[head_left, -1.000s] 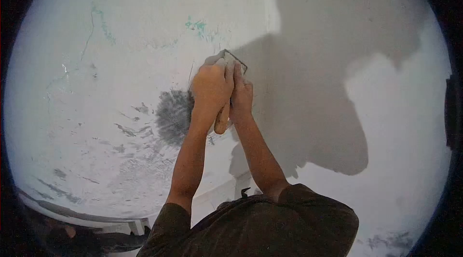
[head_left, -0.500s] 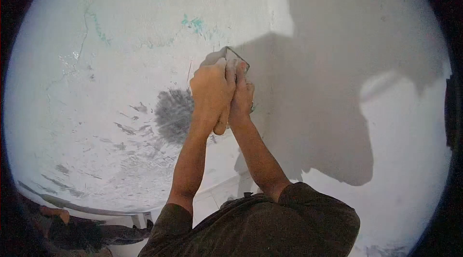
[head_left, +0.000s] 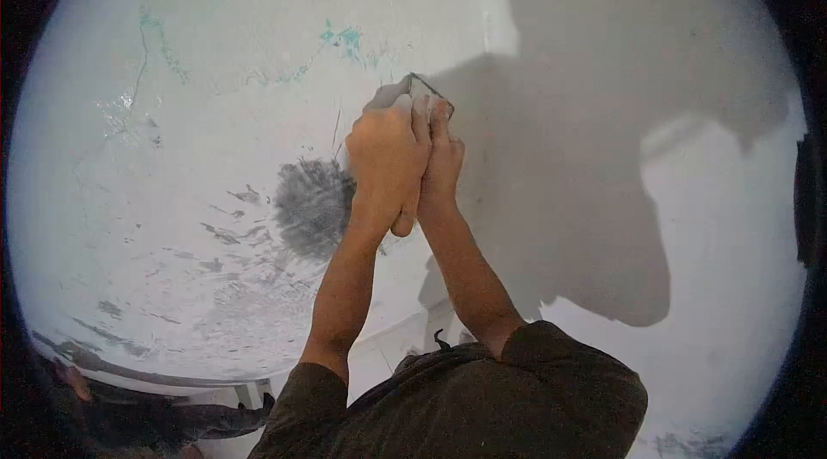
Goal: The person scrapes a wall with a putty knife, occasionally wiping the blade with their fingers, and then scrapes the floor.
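Now the scraper (head_left: 424, 90) sits slightly higher on the wall (head_left: 215, 71) than a second ago, its blade pressed flat just below a green smear (head_left: 345, 39); the stroke seems to be travelling upward. Both hands are closed tight on the tool: the left hand (head_left: 386, 158) wraps the wooden handle (head_left: 402, 222), the right hand (head_left: 441, 168) lies against it with fingers reaching to the blade. Left of them is a dark grey scraped patch (head_left: 312, 205). The pale wall is scuffed lower left and carries the person's shadow (head_left: 586, 158) on the right. A white ledge (head_left: 155, 377) runs below.
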{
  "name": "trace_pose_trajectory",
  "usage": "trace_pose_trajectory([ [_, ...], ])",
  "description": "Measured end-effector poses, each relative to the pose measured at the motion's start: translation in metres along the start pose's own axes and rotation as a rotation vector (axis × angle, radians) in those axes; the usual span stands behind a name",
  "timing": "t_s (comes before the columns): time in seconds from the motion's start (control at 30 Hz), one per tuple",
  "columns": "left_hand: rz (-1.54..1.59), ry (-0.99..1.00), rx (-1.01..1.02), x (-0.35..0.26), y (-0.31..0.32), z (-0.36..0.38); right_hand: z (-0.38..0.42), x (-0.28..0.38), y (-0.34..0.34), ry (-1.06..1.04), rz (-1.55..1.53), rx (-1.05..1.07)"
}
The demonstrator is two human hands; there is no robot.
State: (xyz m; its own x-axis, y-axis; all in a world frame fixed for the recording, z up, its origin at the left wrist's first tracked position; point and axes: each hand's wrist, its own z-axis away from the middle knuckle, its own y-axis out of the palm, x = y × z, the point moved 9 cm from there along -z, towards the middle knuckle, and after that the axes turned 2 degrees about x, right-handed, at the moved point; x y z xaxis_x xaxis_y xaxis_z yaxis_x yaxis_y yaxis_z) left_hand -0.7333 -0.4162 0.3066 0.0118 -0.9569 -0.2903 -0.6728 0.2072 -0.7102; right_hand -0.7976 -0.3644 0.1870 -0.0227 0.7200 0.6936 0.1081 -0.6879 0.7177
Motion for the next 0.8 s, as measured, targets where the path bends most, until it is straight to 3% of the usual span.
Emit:
trace_pose_trajectory([
  [0.1,0.016,0.074,-0.072,0.004,0.002,0.008,0.014,0.002,-0.003,0.058,0.083,-0.038],
  [0.13,-0.041,-0.009,0.038,0.009,0.011,0.007,0.005,-0.007,-0.008,0.089,0.167,0.012],
  [0.27,-0.010,0.023,-0.006,0.009,0.011,0.006,0.001,-0.007,-0.011,0.057,0.088,-0.013],
  [0.33,-0.018,0.009,0.051,0.009,0.014,0.007,0.005,-0.009,-0.018,0.069,0.290,-0.039],
  [0.43,0.017,0.041,-0.032,0.007,0.014,0.006,0.001,-0.009,-0.022,0.084,0.212,-0.051],
  [0.8,0.066,0.008,-0.005,0.013,0.029,0.009,0.003,-0.007,-0.028,0.115,0.214,-0.085],
])
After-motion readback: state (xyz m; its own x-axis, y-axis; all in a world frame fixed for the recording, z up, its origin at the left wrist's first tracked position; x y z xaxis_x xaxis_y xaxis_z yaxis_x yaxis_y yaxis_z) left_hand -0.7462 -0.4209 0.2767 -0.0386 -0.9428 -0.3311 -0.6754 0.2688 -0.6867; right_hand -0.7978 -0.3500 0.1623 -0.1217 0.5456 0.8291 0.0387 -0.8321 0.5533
